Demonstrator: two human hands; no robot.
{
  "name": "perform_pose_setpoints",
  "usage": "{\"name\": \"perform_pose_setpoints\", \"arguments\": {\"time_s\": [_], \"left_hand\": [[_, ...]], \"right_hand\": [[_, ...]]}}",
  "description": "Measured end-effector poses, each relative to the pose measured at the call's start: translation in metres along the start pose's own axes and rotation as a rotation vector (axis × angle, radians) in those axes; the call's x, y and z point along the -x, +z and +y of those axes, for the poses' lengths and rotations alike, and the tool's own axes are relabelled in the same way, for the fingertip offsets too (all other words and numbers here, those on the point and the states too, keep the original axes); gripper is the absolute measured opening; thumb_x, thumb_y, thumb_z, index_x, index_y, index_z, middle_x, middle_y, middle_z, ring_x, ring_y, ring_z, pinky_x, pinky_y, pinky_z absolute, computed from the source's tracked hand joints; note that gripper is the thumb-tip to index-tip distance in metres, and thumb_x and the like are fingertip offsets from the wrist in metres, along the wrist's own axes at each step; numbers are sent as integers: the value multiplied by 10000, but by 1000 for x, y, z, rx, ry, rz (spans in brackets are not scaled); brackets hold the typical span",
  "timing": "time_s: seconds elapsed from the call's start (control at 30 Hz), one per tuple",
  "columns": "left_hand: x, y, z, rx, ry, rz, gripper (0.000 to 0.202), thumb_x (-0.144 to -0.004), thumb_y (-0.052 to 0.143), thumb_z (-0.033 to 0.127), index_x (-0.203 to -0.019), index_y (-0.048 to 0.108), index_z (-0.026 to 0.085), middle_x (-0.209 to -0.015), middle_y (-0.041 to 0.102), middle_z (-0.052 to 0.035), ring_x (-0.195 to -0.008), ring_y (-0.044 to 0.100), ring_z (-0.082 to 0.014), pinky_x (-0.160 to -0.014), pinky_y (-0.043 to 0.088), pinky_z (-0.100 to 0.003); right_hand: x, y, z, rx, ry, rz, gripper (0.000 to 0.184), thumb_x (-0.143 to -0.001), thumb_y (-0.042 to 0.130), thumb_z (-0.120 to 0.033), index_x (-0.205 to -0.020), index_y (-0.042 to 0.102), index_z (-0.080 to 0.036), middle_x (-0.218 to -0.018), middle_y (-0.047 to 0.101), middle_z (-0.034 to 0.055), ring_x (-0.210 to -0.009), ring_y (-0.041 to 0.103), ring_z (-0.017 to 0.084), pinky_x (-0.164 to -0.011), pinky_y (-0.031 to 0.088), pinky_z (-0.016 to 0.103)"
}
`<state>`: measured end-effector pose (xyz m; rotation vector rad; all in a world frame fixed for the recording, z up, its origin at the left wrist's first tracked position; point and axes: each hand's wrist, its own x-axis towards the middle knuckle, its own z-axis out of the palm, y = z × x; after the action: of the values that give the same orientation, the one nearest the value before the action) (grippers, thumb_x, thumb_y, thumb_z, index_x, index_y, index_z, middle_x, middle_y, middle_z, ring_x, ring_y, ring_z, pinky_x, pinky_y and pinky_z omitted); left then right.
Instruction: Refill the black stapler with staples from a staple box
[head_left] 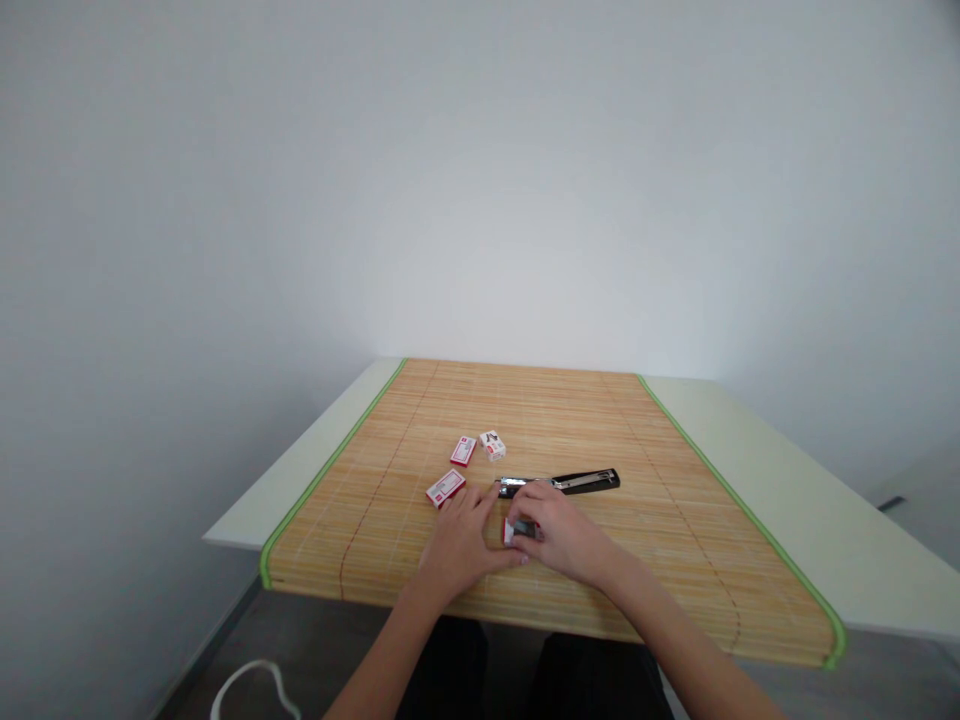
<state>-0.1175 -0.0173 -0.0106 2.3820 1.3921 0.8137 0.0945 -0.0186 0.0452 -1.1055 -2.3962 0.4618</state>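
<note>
My left hand (469, 535) rests on the mat with its fingers spread, its thumb reaching toward the small box at my right hand. Curled with thumb and fingers around that small red-and-white staple box (508, 533) is my right hand (555, 530). Something dark grey, like staples, shows in the box, partly covered by the fingers. Just beyond my hands lies a black stapler (592, 482), opened out with its metal parts showing. One red-and-white box (446, 488) sits right by my left fingertips.
Farther back on the mat are another red-and-white box (463, 450) and a whiter box with a picture (493, 445). The bamboo mat (540, 400) with green edging covers the middle of a white table (757, 450). A wall stands behind. A white cable (259, 665) hangs at lower left.
</note>
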Motion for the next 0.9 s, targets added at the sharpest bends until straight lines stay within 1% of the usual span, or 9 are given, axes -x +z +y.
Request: {"name": "perform_pose_setpoints", "arguments": {"time_s": [0.17,0.27,0.37,0.43,0.57,0.67,0.73,0.8,0.9], "left_hand": [[1,-1,0,-4,-13,-7,1000,-683,788,725,-1520,444,298,-1264,598,-102,-1188,543,-338,-1032,431,-476],[0,-1,0,-1,-13,-11,1002,-679,794,716,-1517,445,294,-1275,597,-99,-1185,549,-332,-1029,434,-470],[0,-3,3,26,-18,-4,992,-666,810,700,-1498,463,286,-1277,594,-97,-1184,549,-326,-1027,432,-459],[0,-6,4,82,-38,4,970,-649,847,650,-1469,483,283,-1244,605,-85,-1154,560,-312,-1002,443,-438],[3,-16,2,251,-95,-26,743,-675,872,516,-1309,580,263,-1093,635,-37,-963,598,-237,-871,479,-362],[3,-24,-5,342,-83,-137,532,-751,824,465,-1210,648,261,-1019,639,-12,-843,588,-186,-766,473,-306],[1,-28,-10,368,-55,-198,415,-799,786,425,-1171,689,268,-984,639,-2,-822,583,-170,-743,461,-287],[-1,-30,-13,368,-36,-227,336,-823,764,399,-1131,723,271,-959,636,1,-808,577,-161,-725,447,-275],[-4,-29,-14,356,-33,-243,305,-836,751,399,-1114,748,274,-944,629,1,-781,563,-151,-695,429,-262]], "right_hand": [[1,2,0,-14,-13,4,42,-852,761,-215,-852,726,-238,-985,659,35,-1007,602,224,-920,472,354],[1,1,0,-18,-13,-2,67,-850,764,-225,-813,708,-227,-979,663,36,-993,607,223,-906,481,352],[7,-7,1,-37,9,8,59,-855,756,-231,-894,712,-240,-1012,673,36,-1015,611,225,-923,483,357],[15,-15,4,-36,51,37,166,-856,750,-238,-1016,707,-255,-1085,675,43,-1075,602,236,-950,481,367],[42,-27,20,-20,150,8,363,-824,777,-294,-1174,683,-279,-1148,667,55,-1091,607,257,-951,496,389],[61,-31,34,-38,213,-13,416,-805,788,-332,-1203,677,-287,-1183,662,63,-1104,614,270,-985,491,419],[70,-32,41,-60,242,13,451,-804,785,-335,-1235,661,-289,-1236,649,69,-1156,600,278,-1034,468,441],[75,-33,45,-83,253,33,413,-818,772,-332,-1215,669,-287,-1226,654,67,-1160,600,274,-1037,467,440],[76,-33,47,-121,238,43,252,-851,740,-329,-1099,714,-285,-1126,681,53,-1089,625,259,-979,494,415]]}}
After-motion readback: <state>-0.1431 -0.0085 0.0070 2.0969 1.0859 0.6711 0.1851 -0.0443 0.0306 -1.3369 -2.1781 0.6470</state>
